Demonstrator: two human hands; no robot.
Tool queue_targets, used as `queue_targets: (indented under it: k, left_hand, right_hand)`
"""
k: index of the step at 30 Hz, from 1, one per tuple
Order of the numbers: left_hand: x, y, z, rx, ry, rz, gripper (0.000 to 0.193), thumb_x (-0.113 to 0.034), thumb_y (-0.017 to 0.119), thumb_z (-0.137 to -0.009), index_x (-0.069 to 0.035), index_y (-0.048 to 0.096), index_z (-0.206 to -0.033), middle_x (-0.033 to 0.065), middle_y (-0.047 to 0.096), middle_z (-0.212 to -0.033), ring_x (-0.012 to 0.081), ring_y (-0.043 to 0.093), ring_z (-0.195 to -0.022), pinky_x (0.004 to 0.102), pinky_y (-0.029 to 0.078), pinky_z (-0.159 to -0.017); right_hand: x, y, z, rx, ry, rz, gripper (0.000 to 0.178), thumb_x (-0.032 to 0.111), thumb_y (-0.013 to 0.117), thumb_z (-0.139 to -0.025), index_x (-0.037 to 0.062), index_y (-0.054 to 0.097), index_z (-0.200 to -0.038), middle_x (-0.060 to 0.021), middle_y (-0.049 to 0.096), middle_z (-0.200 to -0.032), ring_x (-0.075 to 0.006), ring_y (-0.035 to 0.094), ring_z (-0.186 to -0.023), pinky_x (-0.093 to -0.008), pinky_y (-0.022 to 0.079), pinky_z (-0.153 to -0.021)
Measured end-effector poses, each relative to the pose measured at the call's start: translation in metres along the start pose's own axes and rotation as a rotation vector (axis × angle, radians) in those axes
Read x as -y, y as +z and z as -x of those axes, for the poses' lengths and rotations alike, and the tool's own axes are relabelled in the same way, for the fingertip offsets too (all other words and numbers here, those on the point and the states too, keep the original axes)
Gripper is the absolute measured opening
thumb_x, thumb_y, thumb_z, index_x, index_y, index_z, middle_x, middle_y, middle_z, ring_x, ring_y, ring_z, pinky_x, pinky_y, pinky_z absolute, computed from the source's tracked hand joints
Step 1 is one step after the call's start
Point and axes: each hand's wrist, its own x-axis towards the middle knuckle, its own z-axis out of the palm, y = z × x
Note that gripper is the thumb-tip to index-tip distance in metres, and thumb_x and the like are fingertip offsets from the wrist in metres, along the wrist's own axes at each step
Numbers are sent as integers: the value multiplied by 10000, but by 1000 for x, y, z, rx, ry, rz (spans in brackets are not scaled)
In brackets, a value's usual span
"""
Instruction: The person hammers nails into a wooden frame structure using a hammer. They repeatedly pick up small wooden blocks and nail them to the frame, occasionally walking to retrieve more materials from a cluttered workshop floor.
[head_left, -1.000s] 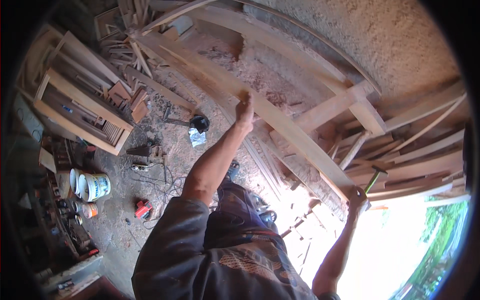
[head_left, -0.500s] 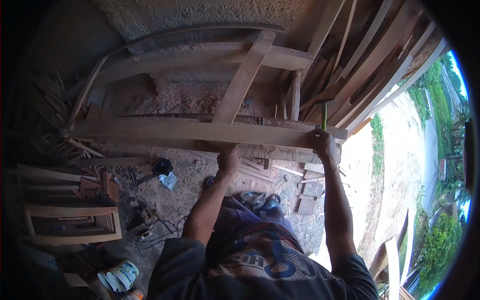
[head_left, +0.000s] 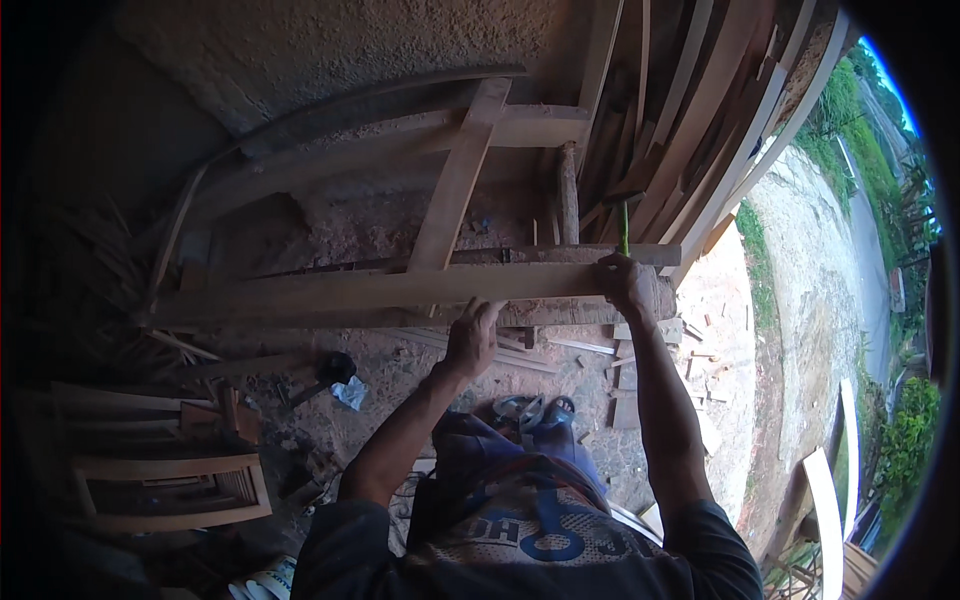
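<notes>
A long pale wooden board (head_left: 390, 287) lies crosswise in front of me, over a rough wooden beam. My right hand (head_left: 628, 287) is closed around the green handle of a hammer (head_left: 624, 230) at the board's right end. The hammer's dark head points away from me, and the fingers' far side is hidden. By the board's near edge, left of the right hand, is my left hand (head_left: 473, 338), its fingers stretched toward the wood and apart. The fingertips seem to touch that edge.
A slanted plank (head_left: 455, 185) crosses the bench frame behind the board. Tall timber (head_left: 690, 130) leans at the far right. A small wooden frame (head_left: 170, 518) and a dark round container (head_left: 335, 367) lie at left. Offcuts and shavings litter the floor (head_left: 570, 375).
The view has shifted, so the scene sits a little lower and the right side shows more ground. My left hand's fingers, earlier under the board, now show at its near edge. The right hand keeps the hammer.
</notes>
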Motion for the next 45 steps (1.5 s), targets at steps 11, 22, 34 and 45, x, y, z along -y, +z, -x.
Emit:
queue_targets:
  k: [11,22,34,45]
  left_hand:
    - [19,68,-64,-185,-201,753,105,-29,584,-965,-15,556,-1065,139,661,-1047,235,655,-989,336,504,-852]
    - [9,48,-68,-33,-44,245,232,13,742,-830,-47,677,-1045,93,666,-1005,266,645,-935,358,533,-788]
    - [4,52,-73,-17,-17,104,202,7,743,-809,-48,683,-994,103,687,-945,269,672,-925,383,541,-835]
    - [17,33,-81,13,-165,353,153,-1,700,-872,-21,667,-1020,135,684,-1030,286,669,-998,353,545,-853]
  right_hand:
    - [37,-9,21,-17,58,27,230,225,639,-893,66,733,-1031,-187,717,-826,-275,722,-776,-381,535,-677]
    - [61,-6,32,-106,196,71,161,147,666,-893,103,744,-1027,-179,698,-823,-299,720,-781,-384,541,-672]
    - [47,-5,34,-109,97,60,144,58,654,-898,46,724,-1024,-155,719,-872,-242,721,-811,-343,542,-710]
    - [55,-9,28,-98,90,83,145,118,651,-890,111,739,-1005,-185,691,-828,-318,710,-759,-400,530,-661]
